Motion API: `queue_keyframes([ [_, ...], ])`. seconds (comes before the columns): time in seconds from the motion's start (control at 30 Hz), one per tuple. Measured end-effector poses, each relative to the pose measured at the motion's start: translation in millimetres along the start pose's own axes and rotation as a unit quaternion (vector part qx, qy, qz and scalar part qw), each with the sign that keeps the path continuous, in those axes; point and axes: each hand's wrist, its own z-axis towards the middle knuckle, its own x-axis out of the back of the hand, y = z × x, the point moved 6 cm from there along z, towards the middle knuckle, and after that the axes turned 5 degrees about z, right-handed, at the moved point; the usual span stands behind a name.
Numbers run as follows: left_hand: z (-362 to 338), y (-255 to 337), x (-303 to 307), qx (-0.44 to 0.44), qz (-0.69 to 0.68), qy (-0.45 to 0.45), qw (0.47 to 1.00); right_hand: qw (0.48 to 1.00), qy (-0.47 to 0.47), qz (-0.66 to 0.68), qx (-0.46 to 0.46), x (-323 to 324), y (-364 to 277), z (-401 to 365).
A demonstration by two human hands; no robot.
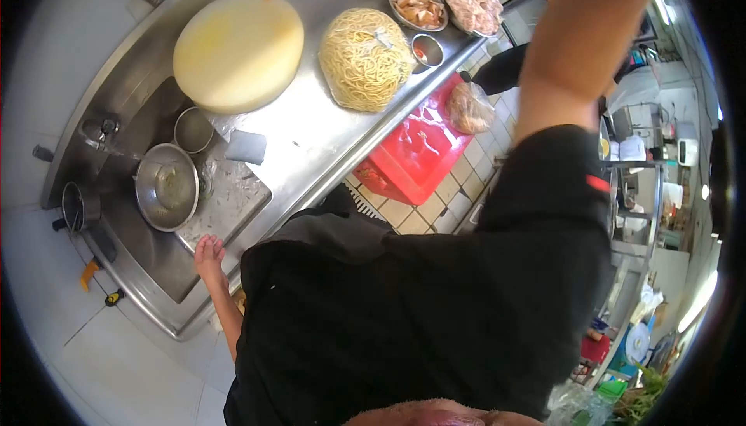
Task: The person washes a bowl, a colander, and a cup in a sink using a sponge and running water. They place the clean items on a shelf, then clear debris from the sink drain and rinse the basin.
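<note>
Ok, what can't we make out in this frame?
- Right hand: head view, cut off by the top edge; only the forearm shows.
- Left hand: head view, on the sink rim, too small to tell if it grips.
- Bowl contents: head view, blurred and washed out by glare.
- Legs and feet: head view, hidden by the black shirt.

Steel counter (311, 150), cutting board (238, 50), noodles (365, 58)

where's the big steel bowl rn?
Head view, left side: the steel bowl sits in the sink beside the tap, just beyond the left hand on the sink's rim.
</note>
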Motion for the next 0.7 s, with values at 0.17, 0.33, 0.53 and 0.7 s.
queue_keyframes([
  [0.17, -5.8, -17.7, 4.8, 0.010, 0.040, -0.022, 0.999, 0.960, -0.222, 0.059, -0.162, -146.6, 110.1, -250.8],
  [0.33, -28.0, 5.7, 10.0, 0.020, 0.121, -0.002, 0.992, 0.914, -0.286, 0.138, -0.253, -220.2, 132.1, -539.6],
  [0.53, -6.6, -10.8, 38.1, 0.005, 0.134, 0.031, 0.991, 0.911, -0.281, 0.031, -0.299, -164.0, 132.9, -498.1],
  [0.7, 59.4, -41.4, 70.6, -0.050, 0.247, 0.026, 0.967, 0.887, -0.227, 0.155, -0.371, -92.2, 86.0, -436.5],
])
